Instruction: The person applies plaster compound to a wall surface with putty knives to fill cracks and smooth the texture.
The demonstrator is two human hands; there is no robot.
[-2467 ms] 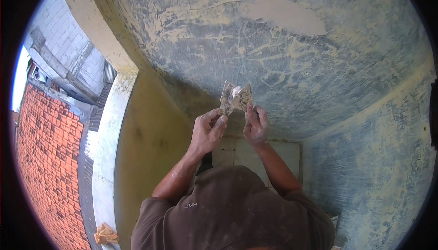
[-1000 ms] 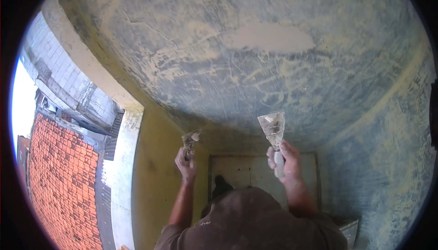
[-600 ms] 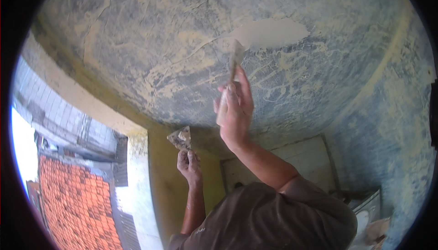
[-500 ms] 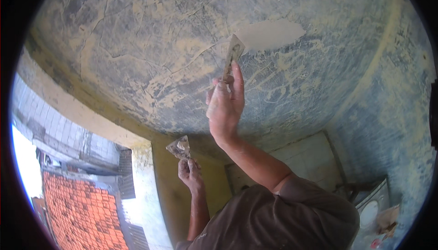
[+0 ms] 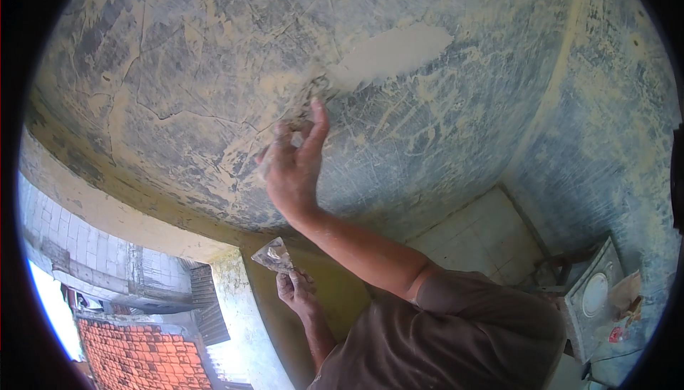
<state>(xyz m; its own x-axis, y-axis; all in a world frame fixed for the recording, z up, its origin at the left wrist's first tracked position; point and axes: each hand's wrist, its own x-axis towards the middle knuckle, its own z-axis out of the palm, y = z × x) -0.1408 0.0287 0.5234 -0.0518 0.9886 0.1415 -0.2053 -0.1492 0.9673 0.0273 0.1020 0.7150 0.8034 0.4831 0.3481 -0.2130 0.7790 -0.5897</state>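
Observation:
My right hand (image 5: pixel 292 169) is raised to the mottled blue-grey plastered surface (image 5: pixel 427 133), gripping a putty knife (image 5: pixel 308 108). Its blurred blade lies at the left end of a smooth, pale filler patch (image 5: pixel 392 52); whether it touches the surface, I cannot tell for sure. Lower down, my left hand (image 5: pixel 298 292) grips a second putty knife (image 5: pixel 273 255), its triangular blade pointing up with pale filler on it. Thin cracks run through the surface left of the patch.
At left a ledge (image 5: pixel 228 297) borders an opening onto an orange tiled roof (image 5: pixel 142 354) and block wall (image 5: pixel 85 226). A tiled area (image 5: pixel 470 240) lies beyond my arm. At lower right are a square board with a round white item (image 5: pixel 593 294) and some clutter.
My right hand has risen with its knife to the patch and moved leftward toward its left end. My left hand still holds the other knife low. The whole view has shifted.

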